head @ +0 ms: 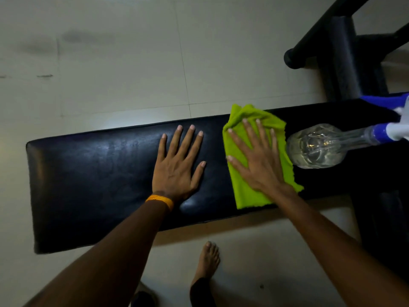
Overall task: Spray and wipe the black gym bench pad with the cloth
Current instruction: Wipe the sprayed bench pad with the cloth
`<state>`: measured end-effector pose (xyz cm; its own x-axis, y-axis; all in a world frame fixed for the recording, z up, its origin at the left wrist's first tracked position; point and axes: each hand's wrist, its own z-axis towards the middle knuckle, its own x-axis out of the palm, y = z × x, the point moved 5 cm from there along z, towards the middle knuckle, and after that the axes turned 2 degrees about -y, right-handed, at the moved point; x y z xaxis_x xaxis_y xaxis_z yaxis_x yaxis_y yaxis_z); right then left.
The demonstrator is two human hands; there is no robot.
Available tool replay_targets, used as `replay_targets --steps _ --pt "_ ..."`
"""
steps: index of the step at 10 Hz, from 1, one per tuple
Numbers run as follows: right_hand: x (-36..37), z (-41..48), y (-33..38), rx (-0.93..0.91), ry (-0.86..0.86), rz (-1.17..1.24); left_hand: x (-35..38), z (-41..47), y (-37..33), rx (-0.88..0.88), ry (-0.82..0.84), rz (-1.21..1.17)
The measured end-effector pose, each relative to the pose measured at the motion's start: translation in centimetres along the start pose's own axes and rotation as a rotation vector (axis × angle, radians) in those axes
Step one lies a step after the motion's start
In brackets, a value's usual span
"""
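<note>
The cloth (pixel 245 191) is a thin, soft green rag, light and limp, so it should bunch or fold under any sideways push; it is best driven by a flat palm on its middle rather than pinched at an edge. It lies on the right part of the black bench pad (pixel 93 173), its near edge reaching the pad's front edge. The pad looks like smooth, slightly glossy vinyl over padding: firm but giving, and likely slick where wet, though in this dim light I cannot tell for sure whether the pale sheen on its left part is spray or reflection.

The right hand (pixel 259 160) lies flat on the cloth, fingers spread wide, palm pressing it to the pad, gripping nothing. The left hand (pixel 177 169) rests flat on the bare pad just beside the cloth, fingers also spread, holding nothing; it seems to brace the body.

A clear spray bottle (pixel 316 147) with a blue-and-white head lies on its side on the pad, just right of the cloth.
</note>
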<state>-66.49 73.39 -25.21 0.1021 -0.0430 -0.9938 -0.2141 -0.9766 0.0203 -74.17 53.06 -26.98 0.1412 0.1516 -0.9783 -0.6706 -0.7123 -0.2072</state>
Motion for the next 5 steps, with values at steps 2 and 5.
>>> replay_targets --steps 2,5 --pt "0.3 -3.4 5.1 0.323 -0.027 0.026 0.0 0.1 0.0 0.009 0.002 0.01" --pt "0.2 -2.3 4.5 0.394 -0.057 0.042 0.4 0.1 0.1 0.016 0.009 0.011"
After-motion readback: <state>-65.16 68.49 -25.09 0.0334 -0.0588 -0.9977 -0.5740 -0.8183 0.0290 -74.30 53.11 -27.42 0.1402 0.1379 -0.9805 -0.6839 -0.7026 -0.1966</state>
